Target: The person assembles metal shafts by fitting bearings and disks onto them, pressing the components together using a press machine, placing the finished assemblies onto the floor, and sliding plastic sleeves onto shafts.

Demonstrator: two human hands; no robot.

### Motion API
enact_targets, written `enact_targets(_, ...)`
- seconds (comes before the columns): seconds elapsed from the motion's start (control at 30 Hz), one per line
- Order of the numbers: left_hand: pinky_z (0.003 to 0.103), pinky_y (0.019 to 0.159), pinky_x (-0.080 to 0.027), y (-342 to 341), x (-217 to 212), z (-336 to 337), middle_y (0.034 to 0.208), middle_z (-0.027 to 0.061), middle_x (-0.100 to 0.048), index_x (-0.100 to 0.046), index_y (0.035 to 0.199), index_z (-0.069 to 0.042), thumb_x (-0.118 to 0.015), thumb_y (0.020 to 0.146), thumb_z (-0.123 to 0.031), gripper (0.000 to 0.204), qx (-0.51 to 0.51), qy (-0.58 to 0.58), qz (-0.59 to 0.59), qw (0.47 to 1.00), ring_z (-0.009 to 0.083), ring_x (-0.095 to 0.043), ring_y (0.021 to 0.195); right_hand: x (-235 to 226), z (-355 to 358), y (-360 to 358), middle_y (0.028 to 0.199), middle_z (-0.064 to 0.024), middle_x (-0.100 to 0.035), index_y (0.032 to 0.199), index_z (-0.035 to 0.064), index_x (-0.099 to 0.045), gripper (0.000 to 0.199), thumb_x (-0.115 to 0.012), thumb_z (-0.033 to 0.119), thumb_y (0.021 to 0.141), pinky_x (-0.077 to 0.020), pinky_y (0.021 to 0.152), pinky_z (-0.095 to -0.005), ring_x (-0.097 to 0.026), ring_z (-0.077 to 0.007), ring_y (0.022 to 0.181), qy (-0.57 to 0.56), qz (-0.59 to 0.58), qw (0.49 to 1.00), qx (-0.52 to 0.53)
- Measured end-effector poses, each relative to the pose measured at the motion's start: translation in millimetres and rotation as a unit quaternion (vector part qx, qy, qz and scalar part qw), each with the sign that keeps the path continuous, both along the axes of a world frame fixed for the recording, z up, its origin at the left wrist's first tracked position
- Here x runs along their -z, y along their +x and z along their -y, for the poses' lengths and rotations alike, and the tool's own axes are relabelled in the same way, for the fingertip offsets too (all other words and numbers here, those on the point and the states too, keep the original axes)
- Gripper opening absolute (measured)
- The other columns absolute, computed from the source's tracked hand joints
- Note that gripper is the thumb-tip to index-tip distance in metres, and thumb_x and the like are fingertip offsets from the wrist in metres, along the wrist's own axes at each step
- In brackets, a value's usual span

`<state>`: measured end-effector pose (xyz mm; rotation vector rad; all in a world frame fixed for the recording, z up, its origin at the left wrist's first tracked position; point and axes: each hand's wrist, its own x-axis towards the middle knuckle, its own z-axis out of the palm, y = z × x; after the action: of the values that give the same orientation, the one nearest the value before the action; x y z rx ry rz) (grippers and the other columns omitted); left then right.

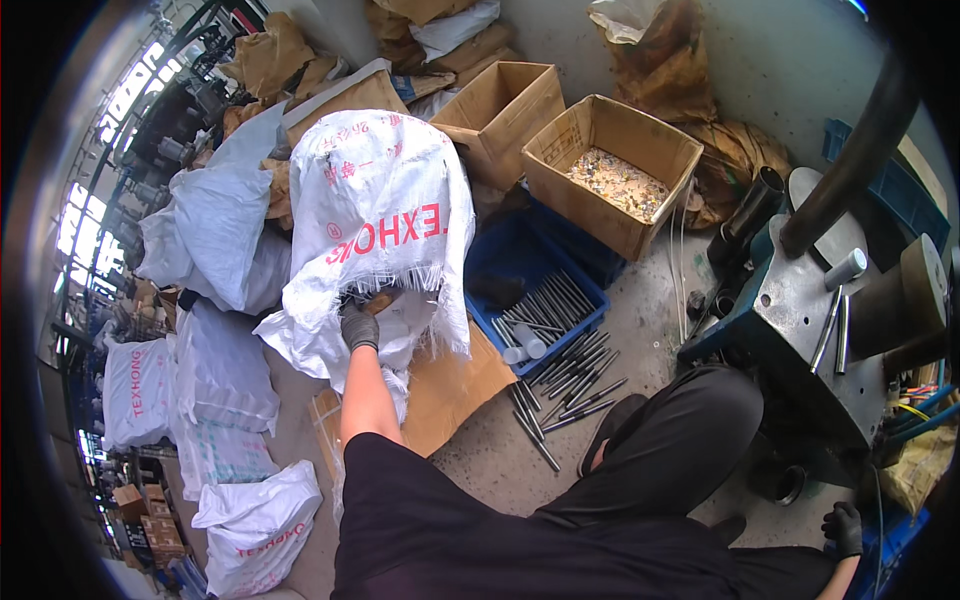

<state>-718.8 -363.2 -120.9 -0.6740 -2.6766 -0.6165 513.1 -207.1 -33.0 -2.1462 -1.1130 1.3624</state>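
My left hand (360, 326), in a dark grey glove, reaches into the frayed mouth of a large white woven sack (385, 190) with red print. Its fingers are mostly hidden in the opening, beside something brown (378, 302) that I cannot make out. The sack stands bulging on a flattened brown cardboard sheet (455, 390). My right hand (843, 530), also gloved, is far off at the lower right beside my knee. Its fingers look loosely bent and a little apart, and nothing shows in them.
A blue crate (595, 305) of metal rods sits right of the sack, with loose rods (575, 375) on the floor. Behind are two cardboard boxes (625, 228), one holding small bits. A heavy metal machine (770, 300) stands at right; more white sacks (262, 530) lie at left.
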Motion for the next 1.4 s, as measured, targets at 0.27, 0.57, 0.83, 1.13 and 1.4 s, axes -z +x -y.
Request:
enact_targets(0.27, 0.054, 0.102, -0.048, 104, 29, -2, 0.119, 0.0243, -0.066, -0.063, 0.128, -0.003, -0.062, 0.098, -0.018, 0.034, 0.065, 0.015, -0.111, 0.992, 0.0469, -0.061, 0.114, -2, 0, 4, 0.083, -0.0123, -0.069, 0.126, 0.0059, -0.061, 0.034, -0.063, 0.024, 0.098, -0.0500, 0.049, -0.0336, -0.067, -0.0231, 0.058, -0.009, -0.005, 1.000, -0.010)
enact_targets(0.57, 0.049, 0.102, -0.050, 138, 167, 11, 0.124, 0.0251, -0.070, -0.071, 0.123, -0.003, -0.053, 0.101, -0.023, 0.034, 0.259, -0.079, 0.065, 0.961, 0.0379, -0.066, 0.117, 0, -12, -8, 0.086, -0.0118, -0.070, 0.128, 0.0062, -0.061, 0.037, -0.065, 0.027, 0.099, -0.0509, 0.051, -0.0330, -0.068, -0.0223, 0.062, -0.005, -0.006, 0.999, -0.047)
enact_targets(0.83, 0.043, 0.108, -0.049, 114, 97, -63, 0.135, 0.0166, -0.070, -0.072, 0.130, -0.009, -0.052, 0.104, -0.031, 0.039, 0.026, -0.334, 0.094, 0.937, 0.0309, -0.064, 0.128, -26, 20, 7, 0.086, -0.0111, -0.070, 0.131, 0.0045, -0.061, 0.039, -0.065, 0.025, 0.098, -0.0516, 0.053, -0.0327, -0.068, -0.0218, 0.062, -0.014, 0.033, 0.999, -0.009)
enact_targets(1.13, 0.045, 0.110, -0.050, 12, 155, -15, 0.139, 0.0196, -0.067, -0.064, 0.140, -0.006, -0.056, 0.104, -0.035, 0.047, 0.017, -0.225, 0.109, 0.968, 0.0350, -0.062, 0.131, -23, 14, -10, 0.086, -0.0097, -0.069, 0.129, 0.0055, -0.061, 0.036, -0.067, 0.023, 0.098, -0.0507, 0.058, -0.0315, -0.066, -0.0201, 0.065, -0.005, 0.004, 1.000, -0.011)
enact_targets(1.4, 0.045, 0.112, -0.049, 22, 161, -23, 0.144, 0.0220, -0.064, -0.059, 0.146, -0.004, -0.060, 0.100, -0.037, 0.057, 0.007, -0.207, 0.121, 0.971, 0.0370, -0.060, 0.134, -44, 8, -49, 0.087, -0.0105, -0.071, 0.126, 0.0020, -0.065, 0.033, -0.063, 0.019, 0.098, -0.0506, 0.059, -0.0316, -0.068, -0.0204, 0.067, -0.024, 0.033, 0.999, -0.012)
